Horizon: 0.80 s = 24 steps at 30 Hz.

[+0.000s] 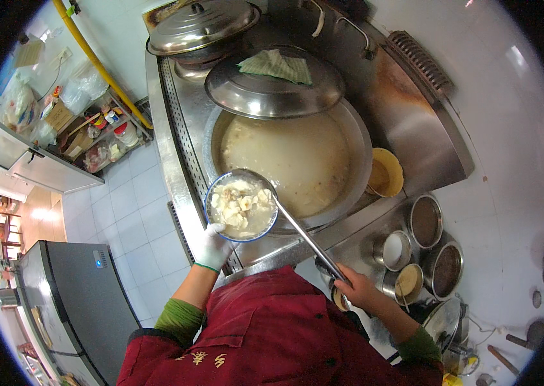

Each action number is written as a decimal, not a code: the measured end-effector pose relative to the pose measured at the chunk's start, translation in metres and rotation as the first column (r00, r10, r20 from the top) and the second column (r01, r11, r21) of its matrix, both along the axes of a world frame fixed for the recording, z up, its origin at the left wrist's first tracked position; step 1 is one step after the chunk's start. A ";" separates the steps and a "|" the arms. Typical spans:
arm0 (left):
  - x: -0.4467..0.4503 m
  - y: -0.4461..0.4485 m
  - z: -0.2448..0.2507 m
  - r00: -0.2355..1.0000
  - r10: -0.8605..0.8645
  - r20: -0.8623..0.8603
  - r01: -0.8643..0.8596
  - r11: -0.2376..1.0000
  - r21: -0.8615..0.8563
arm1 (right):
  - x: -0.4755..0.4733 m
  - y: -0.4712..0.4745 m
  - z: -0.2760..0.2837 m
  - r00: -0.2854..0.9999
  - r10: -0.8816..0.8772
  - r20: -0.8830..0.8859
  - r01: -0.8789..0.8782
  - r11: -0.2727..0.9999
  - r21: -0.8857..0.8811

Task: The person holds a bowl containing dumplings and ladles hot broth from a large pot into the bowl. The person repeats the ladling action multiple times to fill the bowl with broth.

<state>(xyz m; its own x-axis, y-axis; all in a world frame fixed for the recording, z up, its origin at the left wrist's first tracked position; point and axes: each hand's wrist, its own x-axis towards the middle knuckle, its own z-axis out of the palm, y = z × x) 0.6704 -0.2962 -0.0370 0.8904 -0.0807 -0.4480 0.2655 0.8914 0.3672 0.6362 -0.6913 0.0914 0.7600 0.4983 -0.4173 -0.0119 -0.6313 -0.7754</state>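
My left hand point(212, 246), in a white glove, holds a blue-rimmed bowl point(242, 239) by its near left side. Pale, lumpy pieces of food point(239, 205) in a cloudy liquid fill the bowl. My bare right hand point(356, 285) grips the long metal handle of a ladle point(308, 237); the ladle's head lies at the bowl's far right rim and is partly hidden by the food. Behind the bowl stands a large round pot point(363, 159) of cloudy broth point(291, 154). A metal lid point(277, 103) covers the pot's far part, with a folded striped cloth point(277, 66) on top.
A second lidded pot point(204, 24) stands at the far left of the steel range point(190, 101). A yellow container point(388, 172) sits right of the big pot. Several metal seasoning pots point(426, 221) cluster at the right. A grey appliance point(81, 299) stands at the left.
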 end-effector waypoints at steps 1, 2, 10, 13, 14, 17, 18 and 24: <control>0.001 -0.002 0.003 1.000 0.016 -0.010 -0.016 1.000 0.012 | 0.001 -0.002 -0.004 0.964 -0.059 -0.261 0.078 0.995 0.066; 0.001 -0.003 0.006 1.000 0.027 0.008 -0.027 1.000 0.004 | 0.001 -0.004 -0.007 0.831 -0.136 -0.540 0.198 0.978 0.058; 0.007 -0.003 0.019 0.995 0.036 -0.091 -0.019 0.983 0.180 | -0.005 0.000 0.011 0.677 -0.090 -0.731 0.351 0.912 0.213; 0.009 -0.003 0.017 0.994 0.041 -0.100 -0.015 0.969 0.248 | -0.007 0.003 0.013 0.644 -0.102 -0.758 0.389 0.897 0.209; 0.009 -0.002 0.016 0.993 0.041 -0.107 -0.011 0.962 0.273 | -0.007 0.003 0.012 0.619 -0.115 -0.777 0.400 0.897 0.186; 0.011 -0.001 0.015 0.986 0.039 -0.164 0.016 0.947 0.321 | -0.009 0.000 0.007 0.635 -0.079 -0.768 0.380 0.898 0.221; 0.012 -0.001 0.016 0.986 0.030 -0.165 0.027 0.943 0.333 | -0.011 -0.001 0.005 0.647 -0.064 -0.760 0.379 0.892 0.248; 0.019 -0.008 0.031 0.988 0.015 -0.151 0.046 0.920 0.389 | -0.019 -0.004 -0.009 0.680 -0.048 -0.732 0.386 0.872 0.301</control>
<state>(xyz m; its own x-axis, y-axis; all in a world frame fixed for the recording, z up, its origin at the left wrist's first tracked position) 0.6893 -0.3038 -0.0062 0.8116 0.1141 -0.5729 0.3562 0.6806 0.6402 0.6167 -0.6952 0.0819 0.4492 0.6011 -0.6610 -0.7352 -0.1716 -0.6557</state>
